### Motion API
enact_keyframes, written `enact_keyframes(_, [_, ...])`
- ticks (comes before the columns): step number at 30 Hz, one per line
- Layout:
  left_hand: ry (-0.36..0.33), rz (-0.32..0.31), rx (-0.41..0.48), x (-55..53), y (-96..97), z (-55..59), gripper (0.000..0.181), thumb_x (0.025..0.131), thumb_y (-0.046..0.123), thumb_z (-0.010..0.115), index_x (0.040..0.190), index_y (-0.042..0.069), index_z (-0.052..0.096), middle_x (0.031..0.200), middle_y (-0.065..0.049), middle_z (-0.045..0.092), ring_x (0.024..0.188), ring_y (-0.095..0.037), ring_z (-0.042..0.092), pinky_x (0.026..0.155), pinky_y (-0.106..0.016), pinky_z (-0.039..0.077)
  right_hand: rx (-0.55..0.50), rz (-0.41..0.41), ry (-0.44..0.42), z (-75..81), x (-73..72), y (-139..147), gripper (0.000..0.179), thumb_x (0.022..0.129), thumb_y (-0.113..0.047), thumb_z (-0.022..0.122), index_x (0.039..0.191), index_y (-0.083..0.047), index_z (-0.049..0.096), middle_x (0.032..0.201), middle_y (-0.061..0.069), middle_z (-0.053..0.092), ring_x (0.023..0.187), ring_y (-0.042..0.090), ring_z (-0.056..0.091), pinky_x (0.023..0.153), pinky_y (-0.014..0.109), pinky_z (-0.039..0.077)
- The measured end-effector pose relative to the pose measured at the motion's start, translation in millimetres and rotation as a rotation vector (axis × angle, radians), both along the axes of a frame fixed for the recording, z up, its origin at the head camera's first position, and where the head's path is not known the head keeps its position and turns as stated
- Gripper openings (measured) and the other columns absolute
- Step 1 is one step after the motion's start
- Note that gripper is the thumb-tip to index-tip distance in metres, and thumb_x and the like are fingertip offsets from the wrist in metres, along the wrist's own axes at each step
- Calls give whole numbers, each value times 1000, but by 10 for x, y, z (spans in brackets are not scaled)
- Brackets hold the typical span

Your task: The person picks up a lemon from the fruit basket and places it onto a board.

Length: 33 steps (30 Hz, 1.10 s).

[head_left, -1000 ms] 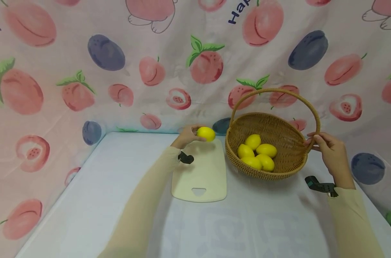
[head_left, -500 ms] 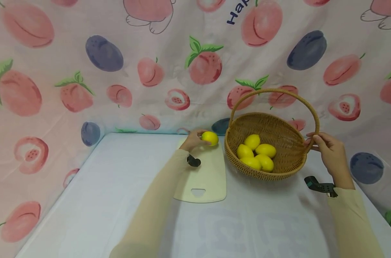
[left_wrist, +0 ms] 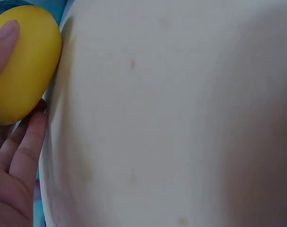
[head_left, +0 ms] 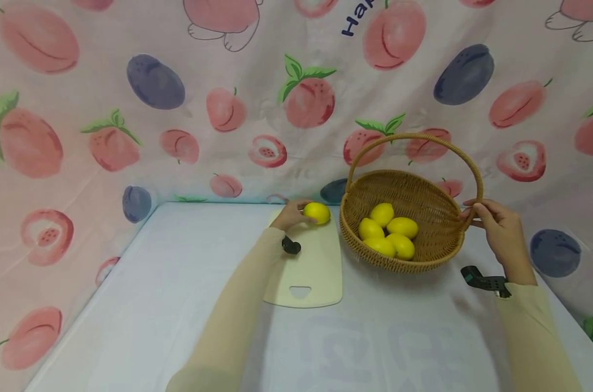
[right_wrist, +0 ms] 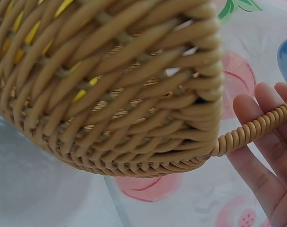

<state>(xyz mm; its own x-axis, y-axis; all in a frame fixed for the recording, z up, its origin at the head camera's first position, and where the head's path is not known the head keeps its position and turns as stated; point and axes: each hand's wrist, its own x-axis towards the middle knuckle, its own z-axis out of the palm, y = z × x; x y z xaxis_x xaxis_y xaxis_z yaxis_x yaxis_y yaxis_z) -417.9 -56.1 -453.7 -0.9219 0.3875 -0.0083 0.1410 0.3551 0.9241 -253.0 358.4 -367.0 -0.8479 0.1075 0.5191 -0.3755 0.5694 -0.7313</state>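
My left hand (head_left: 290, 215) holds a yellow lemon (head_left: 317, 213) over the far end of a cream cutting board (head_left: 311, 267). In the left wrist view the thumb lies on the lemon (left_wrist: 34, 61), with the other fingers below it. Whether the lemon rests on the board I cannot tell. To the right, a wicker basket (head_left: 436, 234) with several lemons (head_left: 402, 227) inside tilts toward me. My right hand (head_left: 506, 231) grips the basket's arched handle near its lower right end. In the right wrist view, fingers lie behind the handle (right_wrist: 259, 128).
A white cloth (head_left: 179, 272) covers the table. A fruit-print curtain (head_left: 257, 71) hangs along the back, close behind the board and basket. The board's handle cutout (head_left: 300, 292) faces the near side. The basket stands just right of the board.
My left hand has brought the lemon slightly nearer and lower, from the board's far edge to over its far end. The right hand and basket have stayed put.
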Motion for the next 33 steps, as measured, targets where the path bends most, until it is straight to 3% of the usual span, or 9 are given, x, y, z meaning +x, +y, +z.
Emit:
enact_keyframes(12, [17,4,-74,38,-23,43,61,78,2,74,135,4,50,141,-14,48,129,-31,46,109,-38,38,-26,13,3,-6,8,-4,30,99,-16,45,108,10,58,79,-21,64,76,-9,63,69,4,49])
enact_keyframes(21, [-4,-19,-90,19,-20,69,64,79,3,73,138,6,47,144,-12,45,131,-29,43,111,-38,35,-7,0,-4,16,11,-15,23,99,-20,45,103,-6,63,79,-21,63,77,-10,62,69,4,49])
enact_keyframes(33, [-20,-6,-70,18,-11,50,65,80,2,72,139,5,45,144,-13,45,130,-29,43,112,-38,34,7,-14,-16,8,6,-8,23,100,-21,44,105,-6,62,79,-22,63,77,-10,62,69,3,48])
